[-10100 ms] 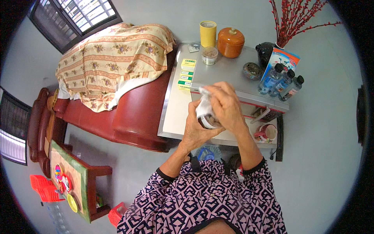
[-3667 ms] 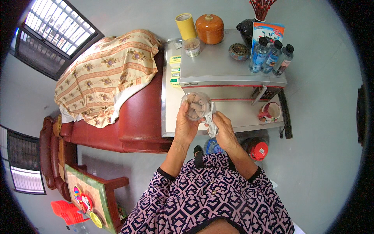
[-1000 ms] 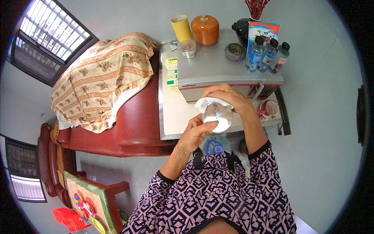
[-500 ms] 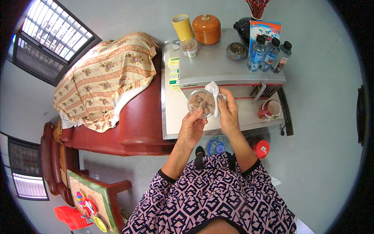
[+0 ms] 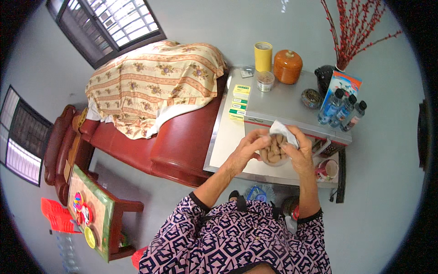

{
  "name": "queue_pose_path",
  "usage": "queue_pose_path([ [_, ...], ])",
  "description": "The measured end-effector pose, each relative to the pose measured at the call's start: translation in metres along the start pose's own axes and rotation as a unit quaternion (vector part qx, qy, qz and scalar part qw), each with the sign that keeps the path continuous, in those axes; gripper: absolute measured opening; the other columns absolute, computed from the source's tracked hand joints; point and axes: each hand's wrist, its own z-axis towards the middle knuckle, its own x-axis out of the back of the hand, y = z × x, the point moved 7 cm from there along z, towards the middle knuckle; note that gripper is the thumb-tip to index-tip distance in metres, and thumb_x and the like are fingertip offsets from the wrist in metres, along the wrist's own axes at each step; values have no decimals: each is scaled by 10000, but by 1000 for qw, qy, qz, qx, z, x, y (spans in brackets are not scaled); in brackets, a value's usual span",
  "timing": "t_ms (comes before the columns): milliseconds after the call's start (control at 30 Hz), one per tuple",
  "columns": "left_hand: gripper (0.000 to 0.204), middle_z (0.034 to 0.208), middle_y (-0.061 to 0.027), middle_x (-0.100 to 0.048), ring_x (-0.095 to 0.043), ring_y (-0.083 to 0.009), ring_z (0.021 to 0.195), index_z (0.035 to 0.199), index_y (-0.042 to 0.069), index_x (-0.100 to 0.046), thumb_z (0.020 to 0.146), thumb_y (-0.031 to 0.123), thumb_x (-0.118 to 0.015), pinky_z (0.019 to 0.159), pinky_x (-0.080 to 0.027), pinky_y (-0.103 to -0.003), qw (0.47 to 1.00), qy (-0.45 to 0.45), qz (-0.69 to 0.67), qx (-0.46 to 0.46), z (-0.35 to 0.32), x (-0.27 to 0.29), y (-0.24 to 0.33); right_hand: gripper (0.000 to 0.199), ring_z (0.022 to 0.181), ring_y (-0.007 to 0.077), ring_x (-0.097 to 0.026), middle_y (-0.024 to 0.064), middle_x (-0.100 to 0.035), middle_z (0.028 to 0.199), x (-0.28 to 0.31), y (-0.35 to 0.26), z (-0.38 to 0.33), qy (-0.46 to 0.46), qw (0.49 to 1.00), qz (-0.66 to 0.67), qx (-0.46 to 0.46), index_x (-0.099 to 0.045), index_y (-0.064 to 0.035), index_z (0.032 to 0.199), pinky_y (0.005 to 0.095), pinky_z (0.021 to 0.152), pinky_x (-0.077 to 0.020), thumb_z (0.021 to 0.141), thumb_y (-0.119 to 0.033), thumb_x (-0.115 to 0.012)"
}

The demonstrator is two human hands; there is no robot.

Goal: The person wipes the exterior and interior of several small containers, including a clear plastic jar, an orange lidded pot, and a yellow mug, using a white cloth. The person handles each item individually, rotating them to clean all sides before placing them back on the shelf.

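Note:
Both hands work at a round clear container (image 5: 273,156) full of tan, oblong pieces, held above the front edge of the white-topped stand. My left hand (image 5: 253,145) is closed on its left rim, fingers bent and slightly blurred. On the other side, my right hand (image 5: 301,150) is closed on a crumpled white cloth (image 5: 283,131), pressing it to the container's far right rim. The right thumb lies over the container's edge. Whether a lid covers the pieces cannot be made out.
Behind my hands, a silver oven-like appliance (image 5: 283,107) carries a jar (image 5: 265,82), a yellow canister (image 5: 263,57), an orange lidded pot (image 5: 288,67) and bottles (image 5: 332,109). Small boxes (image 5: 238,102) line its left side. A mug (image 5: 326,170) stands right; a red sofa (image 5: 182,150) stands left.
The view has swung, so the furniture appears farther right. My left hand has shifted from the container's near edge to its left rim. The container has turned, showing its pieces more plainly.

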Motion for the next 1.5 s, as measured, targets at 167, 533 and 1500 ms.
queue_pose_path([
  [167, 768, 961, -91, -570, -539, -123, 759, 1289, -1, -357, 755, 422, -711, 542, -442, -225, 977, -116, 150, -95, -4, -10, 34, 423, 1032, 163, -515, 75, -550, 1106, -25, -26, 24, -184, 983, -20, 14, -552, 1, 1124, 288, 905, -394, 705, -47, -578],
  [533, 651, 897, -77, -582, -541, -98, 689, 1271, -25, -367, 865, 443, -567, 474, -417, -211, 993, 79, -51, -74, -14, 4, 9, 374, 883, 144, -550, 68, -574, 975, -35, 7, 20, 114, 991, 29, -59, -539, 15, 1095, 278, 810, -435, 944, -309, -427],
  [1500, 510, 1122, -58, -572, -551, -176, 1023, 1204, 67, -491, 898, 473, -449, 843, -442, -317, 948, 209, -197, -134, -15, 23, -12, 477, 1064, 199, -550, 103, -556, 1196, -71, 74, -1, 92, 899, 379, -201, -473, -5, 1250, 342, 924, -432, 958, -375, -398],
])
